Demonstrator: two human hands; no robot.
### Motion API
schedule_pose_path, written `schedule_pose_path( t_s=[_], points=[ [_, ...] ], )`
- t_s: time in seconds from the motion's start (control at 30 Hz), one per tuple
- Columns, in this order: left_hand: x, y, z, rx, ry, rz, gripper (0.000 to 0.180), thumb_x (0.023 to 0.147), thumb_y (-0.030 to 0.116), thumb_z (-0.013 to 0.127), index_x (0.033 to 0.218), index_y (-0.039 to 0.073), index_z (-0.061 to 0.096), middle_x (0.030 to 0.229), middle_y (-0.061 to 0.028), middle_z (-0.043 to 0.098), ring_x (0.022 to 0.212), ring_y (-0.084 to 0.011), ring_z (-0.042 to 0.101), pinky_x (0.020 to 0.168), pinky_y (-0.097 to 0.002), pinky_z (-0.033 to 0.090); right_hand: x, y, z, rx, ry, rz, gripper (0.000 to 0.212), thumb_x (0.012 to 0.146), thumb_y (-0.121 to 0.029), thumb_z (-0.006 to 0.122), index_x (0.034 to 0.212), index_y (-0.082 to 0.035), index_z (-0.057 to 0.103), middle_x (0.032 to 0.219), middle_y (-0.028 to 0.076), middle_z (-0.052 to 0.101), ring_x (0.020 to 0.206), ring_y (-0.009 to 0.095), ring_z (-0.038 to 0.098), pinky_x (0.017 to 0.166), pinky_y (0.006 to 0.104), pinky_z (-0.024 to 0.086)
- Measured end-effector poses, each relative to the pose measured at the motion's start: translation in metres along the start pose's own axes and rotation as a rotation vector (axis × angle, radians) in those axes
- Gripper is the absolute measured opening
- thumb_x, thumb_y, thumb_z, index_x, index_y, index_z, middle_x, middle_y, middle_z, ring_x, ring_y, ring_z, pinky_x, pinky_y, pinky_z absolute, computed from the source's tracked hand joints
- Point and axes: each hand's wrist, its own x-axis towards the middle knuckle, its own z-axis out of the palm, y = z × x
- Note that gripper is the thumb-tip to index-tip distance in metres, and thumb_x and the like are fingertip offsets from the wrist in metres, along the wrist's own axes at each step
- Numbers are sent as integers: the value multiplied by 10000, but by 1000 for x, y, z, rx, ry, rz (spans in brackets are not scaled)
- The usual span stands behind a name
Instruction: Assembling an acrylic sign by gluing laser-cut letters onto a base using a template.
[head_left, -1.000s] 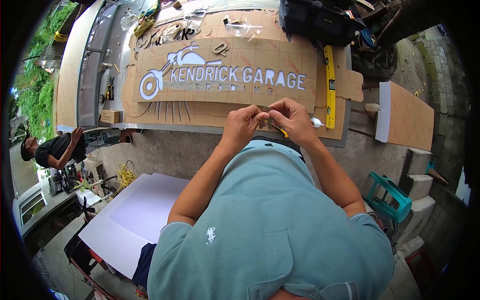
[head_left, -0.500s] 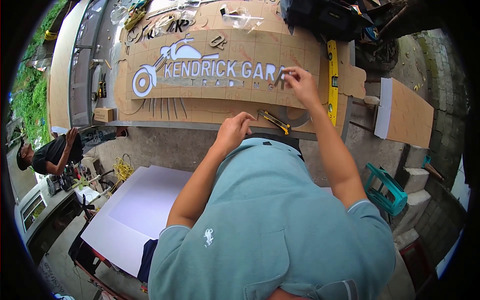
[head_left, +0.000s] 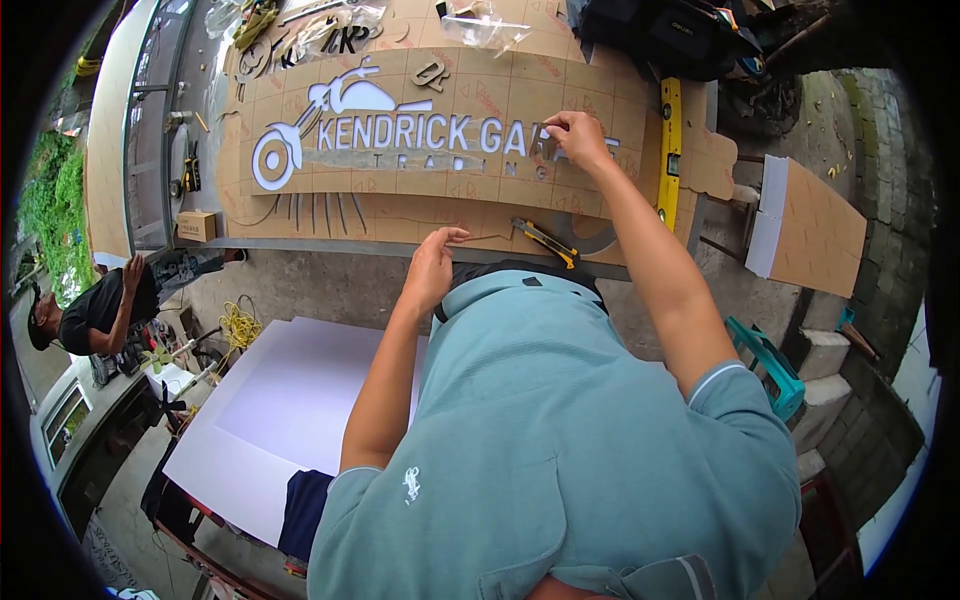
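Observation:
A wide sign panel (head_left: 390, 183) in brown protective paper lies on the workbench, with cut-out lettering and a motorcycle shape showing white. Over the right part of the upper lettering, my right hand (head_left: 580, 140) pinches a small dark cutout letter (head_left: 541, 143) between thumb and fingertips. My left hand (head_left: 434, 268) hovers by the bench's near edge, fingers loosely stretched and holding nothing visible. To its right lies a yellow-and-black utility knife (head_left: 545, 243). A loose cutout letter (head_left: 431, 74) rests on the panel's upper part.
A yellow spirit level (head_left: 669, 155) lies right of the panel. Plastic bags (head_left: 485, 30) and dark letters (head_left: 346, 38) are at the back. A small carton (head_left: 196, 226) and pliers (head_left: 191, 175) are at left. Another person (head_left: 105, 305) is at far left; a teal stool (head_left: 765, 368) stands right.
My right hand has moved slightly left and away from me with the letter. My left hand has shifted left, its fingers straighter. The whole view has shifted a little.

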Motion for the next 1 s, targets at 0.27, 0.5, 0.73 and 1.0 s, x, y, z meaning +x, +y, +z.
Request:
schedule_pose_path(
  t_s=[0.27, 0.5, 0.73, 1.0],
  points=[
    [7, -1, 5, -84, -9, -11, 370, 959, -129, 447, 1243, -6, 650, 1142, -84, 705, 1032, -164, 644, 965, -303, 521, 0, -10, -3, -202, 4, -225, 195, 887, -107, 773, 1066, -33, 791, 910, 160, 758, 814, 292, 729, 759, 389, 568],
    [11, 9, 5, -72, 44, 39, 355, 942, -146, 479, 1220, -6, 649, 1152, -144, 667, 1059, -252, 679, 956, -346, 555, -3, 0, 0, -163, 29, -274, 248, 859, -97, 782, 1106, -68, 786, 979, 142, 693, 911, 297, 704, 847, 389, 558],
    [30, 22, 20, -285, 108, 8, 469, 984, -99, 525, 1430, 45, 511, 1356, -124, 572, 1191, -202, 624, 1051, -342, 520, -34, -12, -15, 119, 238, -191, 226, 903, -77, 744, 1123, -29, 749, 1007, 96, 709, 854, 210, 707, 773, 348, 559],
    [87, 68, 60, -1009, -38, 105, 692, 966, 0, 649, 1561, 63, 302, 1515, -188, 440, 1376, -279, 519, 1158, -404, 449, -130, -67, 2, 272, -171, -126, 164, 956, -52, 716, 1112, -2, 710, 1029, 97, 726, 824, 154, 689, 760, 322, 572]
  ],
)
